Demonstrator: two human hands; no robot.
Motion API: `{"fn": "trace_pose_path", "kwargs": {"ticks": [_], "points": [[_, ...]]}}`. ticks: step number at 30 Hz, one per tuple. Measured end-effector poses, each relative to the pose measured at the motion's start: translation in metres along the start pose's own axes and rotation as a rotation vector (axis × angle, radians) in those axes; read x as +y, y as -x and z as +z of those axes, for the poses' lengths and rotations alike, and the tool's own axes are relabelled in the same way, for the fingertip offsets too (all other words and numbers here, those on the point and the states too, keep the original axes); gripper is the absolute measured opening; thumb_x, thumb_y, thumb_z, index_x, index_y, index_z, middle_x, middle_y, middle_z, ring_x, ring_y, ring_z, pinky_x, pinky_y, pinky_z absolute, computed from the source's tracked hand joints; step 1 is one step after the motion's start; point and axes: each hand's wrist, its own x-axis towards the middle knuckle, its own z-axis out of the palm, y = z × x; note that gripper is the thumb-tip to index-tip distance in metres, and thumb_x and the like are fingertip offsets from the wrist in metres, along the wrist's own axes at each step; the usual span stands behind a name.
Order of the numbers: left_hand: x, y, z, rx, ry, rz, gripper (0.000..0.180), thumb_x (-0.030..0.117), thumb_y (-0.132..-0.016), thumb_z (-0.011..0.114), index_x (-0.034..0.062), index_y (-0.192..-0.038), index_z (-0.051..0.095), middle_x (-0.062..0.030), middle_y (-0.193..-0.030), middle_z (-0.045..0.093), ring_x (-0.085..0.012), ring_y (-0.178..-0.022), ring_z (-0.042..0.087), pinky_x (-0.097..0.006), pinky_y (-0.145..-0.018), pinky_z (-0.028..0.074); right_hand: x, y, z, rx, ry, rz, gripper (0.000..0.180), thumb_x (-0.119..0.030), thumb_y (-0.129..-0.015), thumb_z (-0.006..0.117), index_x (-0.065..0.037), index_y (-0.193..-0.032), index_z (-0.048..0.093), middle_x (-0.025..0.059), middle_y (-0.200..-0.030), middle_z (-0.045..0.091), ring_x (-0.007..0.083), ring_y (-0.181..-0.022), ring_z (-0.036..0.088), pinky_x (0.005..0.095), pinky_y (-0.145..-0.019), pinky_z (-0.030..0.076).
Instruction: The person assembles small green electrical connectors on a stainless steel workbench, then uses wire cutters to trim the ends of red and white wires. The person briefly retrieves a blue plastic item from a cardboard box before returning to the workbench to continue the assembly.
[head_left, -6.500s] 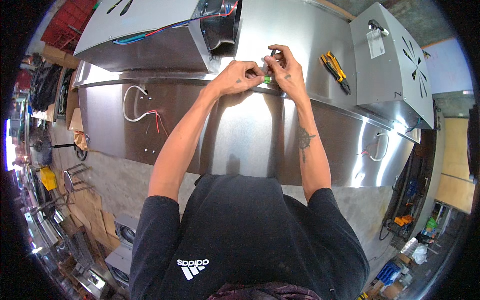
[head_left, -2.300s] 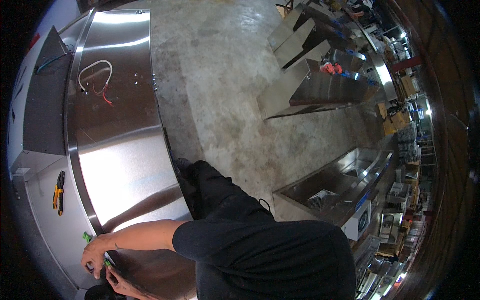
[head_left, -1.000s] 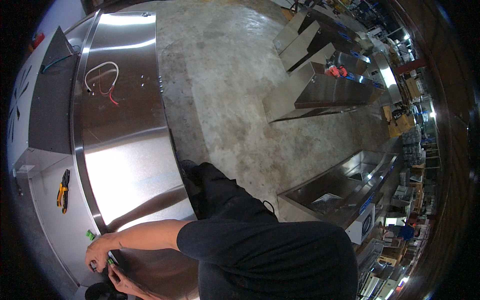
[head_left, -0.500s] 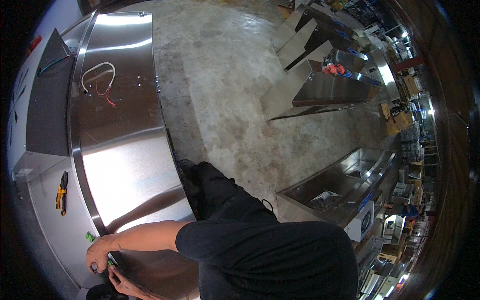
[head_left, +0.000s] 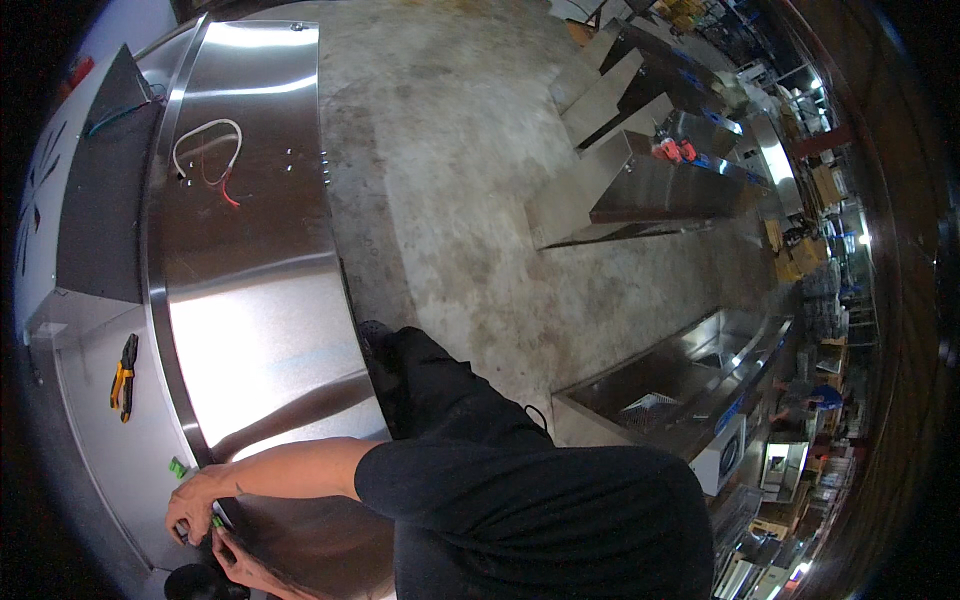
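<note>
My right hand (head_left: 190,508) reaches in along the upper arm, its fingers curled down over the near edge of a steel panel. Whatever it grips is hidden under the fingers. Just below it, my left hand (head_left: 238,562) pinches a small green piece (head_left: 218,521), which sits beside a short pale strip. Another small green piece (head_left: 177,467) lies on the light surface close to my right wrist. Farther up that surface are pliers (head_left: 123,378) with black and yellow handles. The long shiny steel panel (head_left: 260,330) stretches away beside both hands.
A white cable loop (head_left: 238,150) with red wire ends comes out of the panel. A grey metal housing (head_left: 100,200) stands at the left. Steel cabinets (head_left: 640,185) carry a red tool (head_left: 672,150); a steel sink unit (head_left: 690,370) is behind me. Someone in blue (head_left: 824,397) is far right.
The view has shifted slightly. Both hands stay together at the green piece, with only slight movement of the fingers. The person in blue at far right has shifted a little.
</note>
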Motion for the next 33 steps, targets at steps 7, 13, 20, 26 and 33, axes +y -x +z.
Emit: {"fn": "trace_pose_path", "kwargs": {"ticks": [7,13,20,26,33], "points": [[-0.018,-0.001,-0.013,-0.1,-0.087,-0.13,0.035,0.026,-0.105,0.072,-0.0026,-0.126,0.075,-0.0089,-0.122,0.078,-0.0189,-0.106,0.068,-0.033,-0.101,0.052,0.029,-0.018,0.011,-0.056,0.035,-0.095,0.05,-0.024,-0.085,0.076,-0.012,-0.134,0.072,0.0149,-0.099,0.08,0.0267,-0.093,0.075,0.0429,-0.083,0.061],[0.041,0.012,0.007,-0.057,0.04,-0.174,0.024,0.015,-0.101,0.076,-0.0012,-0.119,0.078,-0.0053,-0.105,0.077,-0.012,-0.095,0.066,-0.029,-0.089,0.053,-0.017,0.021,-0.022,-0.026,-0.054,0.107,0.055,-0.038,-0.089,0.083,-0.009,-0.135,0.069,0.0125,-0.114,0.072,0.0221,-0.098,0.071,0.0386,-0.085,0.061],[0.046,0.001,0.014,-0.065,0.204,-0.179,0.026,0.021,-0.1,0.077,0.0008,-0.115,0.08,-0.0128,-0.107,0.081,-0.0179,-0.094,0.073,-0.034,-0.087,0.057,-0.035,0.019,-0.041,-0.122,-0.104,0.165,0.041,-0.018,-0.106,0.065,-0.009,-0.146,0.061,0.0063,-0.102,0.07,0.0144,-0.098,0.07,0.0328,-0.087,0.059],[0.048,0.002,0.01,-0.068,0.207,-0.165,0.029,0.022,-0.101,0.075,-0.0024,-0.114,0.08,-0.0166,-0.105,0.08,-0.0238,-0.097,0.076,-0.039,-0.09,0.058,-0.038,0.019,-0.038,-0.084,0.093,0.141,0.045,-0.02,-0.104,0.072,-0.008,-0.146,0.063,0.003,-0.098,0.069,0.0116,-0.086,0.068,0.0301,-0.079,0.059],[0.043,0.003,0.009,-0.077,0.211,-0.183,0.029,0.025,-0.1,0.076,-0.0005,-0.114,0.08,-0.0164,-0.105,0.08,-0.0231,-0.095,0.076,-0.039,-0.09,0.058,-0.041,0.02,-0.033,-0.039,0.029,0.138,0.04,-0.015,-0.103,0.073,-0.004,-0.141,0.063,0.0001,-0.092,0.065,0.0093,-0.085,0.067,0.0269,-0.077,0.058]]}}
